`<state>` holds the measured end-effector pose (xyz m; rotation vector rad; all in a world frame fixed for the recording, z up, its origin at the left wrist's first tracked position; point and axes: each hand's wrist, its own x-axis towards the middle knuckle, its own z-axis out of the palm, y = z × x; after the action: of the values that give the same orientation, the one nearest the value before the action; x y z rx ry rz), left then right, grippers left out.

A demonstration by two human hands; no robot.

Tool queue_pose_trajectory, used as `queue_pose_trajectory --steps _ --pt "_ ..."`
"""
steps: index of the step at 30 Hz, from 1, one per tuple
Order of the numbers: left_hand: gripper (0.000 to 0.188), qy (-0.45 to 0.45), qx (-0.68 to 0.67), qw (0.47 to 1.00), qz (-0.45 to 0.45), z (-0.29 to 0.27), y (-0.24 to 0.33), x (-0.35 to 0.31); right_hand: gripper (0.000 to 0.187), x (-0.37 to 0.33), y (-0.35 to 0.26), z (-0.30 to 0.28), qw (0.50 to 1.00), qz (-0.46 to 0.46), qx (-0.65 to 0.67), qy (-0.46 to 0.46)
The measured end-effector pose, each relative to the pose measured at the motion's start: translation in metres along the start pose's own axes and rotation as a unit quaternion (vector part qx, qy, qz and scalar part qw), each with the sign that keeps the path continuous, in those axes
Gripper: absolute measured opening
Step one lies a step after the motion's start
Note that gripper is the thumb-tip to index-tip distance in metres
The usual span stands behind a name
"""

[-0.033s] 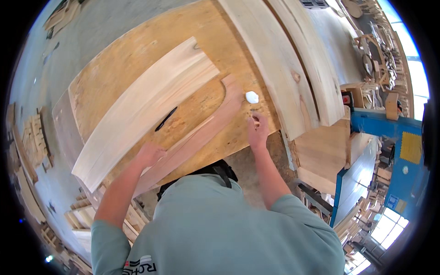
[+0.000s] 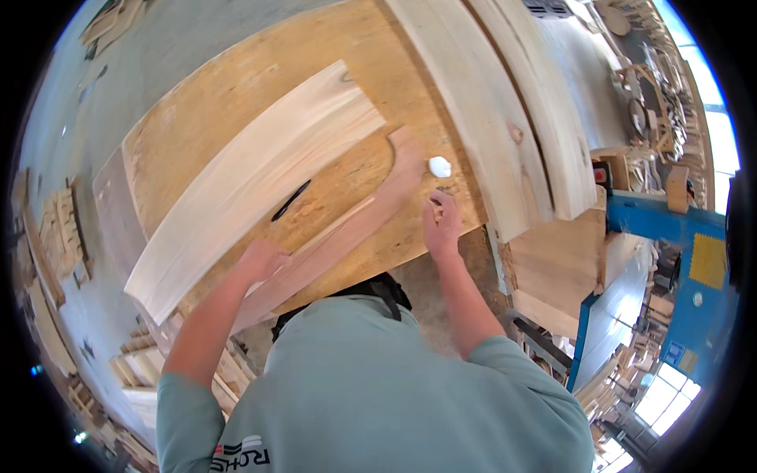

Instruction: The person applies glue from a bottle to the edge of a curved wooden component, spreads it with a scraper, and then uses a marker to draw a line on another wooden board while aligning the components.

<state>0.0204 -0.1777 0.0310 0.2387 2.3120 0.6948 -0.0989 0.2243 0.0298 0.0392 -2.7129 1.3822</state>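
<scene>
Clock: 12 = away from the person, centred on the strip.
Strip: curved, flat, reddish-brown wooden strip, flat on the tan wooden desk, running from 1 to about 7:30, hooked at the 1 o'clock end.
Left hand: bare left hand at 8, over the strip's edge, looks in contact. Fingers folded; can't tell if clamped on it.
Right hand: bare right hand at 3, off the strip. Fingers curled; can't tell if they pinch something small.
Neighbours: slim black pen at 10; wide pale wooden board past it; small rounded white lump at 2.
Weight/stiffness: judged light, stiff along its length; might slide or pivot if pushed at one end.
Weak spot: probably the hook, short grain could snap.
Hold: by both long edges near mid-length, not the hook.
</scene>
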Motion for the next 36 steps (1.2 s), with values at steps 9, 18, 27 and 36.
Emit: queue_pose_trajectory --steps 9,18,27,36 --pt "0.031 0.024 -0.149 0.986 -0.076 -0.001 -0.002 -0.004 0.029 0.024 -0.108 0.092 0.845 -0.237 -0.211 -0.431" --pt "0.034 0.092 -0.163 0.975 -0.117 0.03 -0.063 -0.094 0.031 0.046 -0.093 0.101 0.755 -0.235 -0.249 -0.559" --pt "0.032 0.079 -0.226 0.965 -0.109 0.071 -0.138 -0.211 0.033 0.067 -0.089 0.111 0.719 -0.185 -0.184 -0.644" --pt "0.032 0.06 -0.205 0.973 -0.093 0.076 -0.154 -0.209 0.033 0.082 -0.106 0.124 0.651 -0.107 -0.225 -0.717"
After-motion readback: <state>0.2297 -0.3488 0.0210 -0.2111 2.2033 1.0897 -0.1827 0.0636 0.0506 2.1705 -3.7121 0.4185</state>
